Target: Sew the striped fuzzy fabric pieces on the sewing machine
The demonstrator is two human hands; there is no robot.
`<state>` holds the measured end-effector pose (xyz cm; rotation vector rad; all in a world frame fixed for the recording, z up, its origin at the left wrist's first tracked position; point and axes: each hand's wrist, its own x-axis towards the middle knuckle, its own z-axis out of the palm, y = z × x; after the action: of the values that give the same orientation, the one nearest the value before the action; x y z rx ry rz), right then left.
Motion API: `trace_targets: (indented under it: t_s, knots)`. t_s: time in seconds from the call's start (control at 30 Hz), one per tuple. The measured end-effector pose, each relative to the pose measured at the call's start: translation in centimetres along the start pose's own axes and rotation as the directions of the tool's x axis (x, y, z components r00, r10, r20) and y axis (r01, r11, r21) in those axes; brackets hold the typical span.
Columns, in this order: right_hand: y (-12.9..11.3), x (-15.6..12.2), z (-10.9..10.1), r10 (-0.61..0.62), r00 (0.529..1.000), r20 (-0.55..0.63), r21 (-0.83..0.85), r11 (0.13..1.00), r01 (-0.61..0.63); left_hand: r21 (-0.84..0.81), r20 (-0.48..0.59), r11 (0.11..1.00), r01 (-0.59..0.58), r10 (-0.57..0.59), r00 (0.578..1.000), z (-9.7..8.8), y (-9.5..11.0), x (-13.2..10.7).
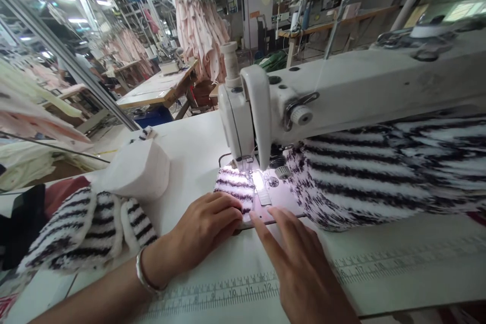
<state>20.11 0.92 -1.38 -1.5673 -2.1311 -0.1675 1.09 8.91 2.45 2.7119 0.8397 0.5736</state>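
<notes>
A small piece of black-and-white striped fluffy fabric point(234, 182) lies under the needle area of a white sewing machine point(246, 116), lit by its lamp. At the near left edge of this piece, my left hand point(205, 223), with a silver bangle on its wrist, has its fingers curled together on the fabric; the thumb is hidden. My right hand point(292, 253) lies open, fingers stretched forward. Its index fingertip is by the fabric's near right corner, and the other fingers rest on the metal plate point(281, 200).
A large heap of striped fluffy fabric point(353, 172) lies under the machine's arm. More striped pieces point(91, 223) lie at the left, beside a white block-like object point(140, 167). A ruler strip point(228, 293) runs along the near table edge. Pink garments point(201, 25) hang behind.
</notes>
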Motion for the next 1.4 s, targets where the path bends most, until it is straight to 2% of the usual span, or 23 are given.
trace_targets:
  t_s: [0.17, 0.27, 0.4, 0.53, 0.67, 0.83, 0.97, 1.07, 1.2, 1.4]
  knots:
    - [-0.8, 0.3, 0.6, -0.023, 1.000, 0.009, -0.046, 0.999, 0.023, -0.024, 0.026, 1.000, -0.020, 0.020, 0.999, 0.3, 0.1, -0.3]
    - [0.1, 0.7, 0.6, -0.034, 0.999, -0.007, -0.054, 0.998, 0.033, -0.002, -0.013, 1.000, 0.026, -0.026, 1.000, 1.1, 0.7, 0.0]
    - [1.6, 1.6, 1.0, -0.065, 0.997, -0.030, -0.042, 0.997, 0.064, 0.034, -0.040, 0.999, 0.029, -0.027, 0.999, 1.6, 1.0, 1.0]
    - [2.1, 3.2, 1.3, -0.071, 0.996, -0.062, -0.025, 0.997, 0.070, 0.043, -0.051, 0.999, 0.018, -0.016, 0.999, 1.5, 0.2, 1.7]
    - [2.3, 5.1, 0.9, -0.105, 0.994, -0.011, -0.021, 0.994, 0.104, 0.090, -0.085, 0.996, 0.008, -0.001, 0.996, 1.4, -0.9, 2.3]
    - [2.4, 5.1, 1.4, -0.110, 0.994, -0.027, -0.056, 0.993, 0.108, 0.160, -0.139, 0.987, -0.005, 0.028, 0.990, 1.2, -2.1, 3.0]
    - [2.4, 3.6, 2.2, -0.088, 0.995, -0.051, -0.053, 0.995, 0.086, 0.231, -0.053, 0.971, 0.056, -0.044, 0.998, 0.9, -2.4, 3.3]
    - [2.4, 2.5, 2.2, -0.167, 0.986, -0.007, -0.082, 0.983, 0.166, 0.296, -0.024, 0.945, 0.141, -0.140, 0.990, 0.7, -1.9, 3.3]
    - [2.8, 1.5, 2.6, -0.248, 0.968, -0.030, -0.107, 0.964, 0.243, 0.351, 0.016, 0.909, 0.226, -0.247, 0.969, 1.0, -1.2, 3.9]
    - [2.7, 1.4, 2.8, -0.232, 0.971, -0.065, -0.088, 0.970, 0.226, 0.386, -0.018, 0.859, 0.336, -0.357, 0.934, 1.6, -2.1, 5.7]
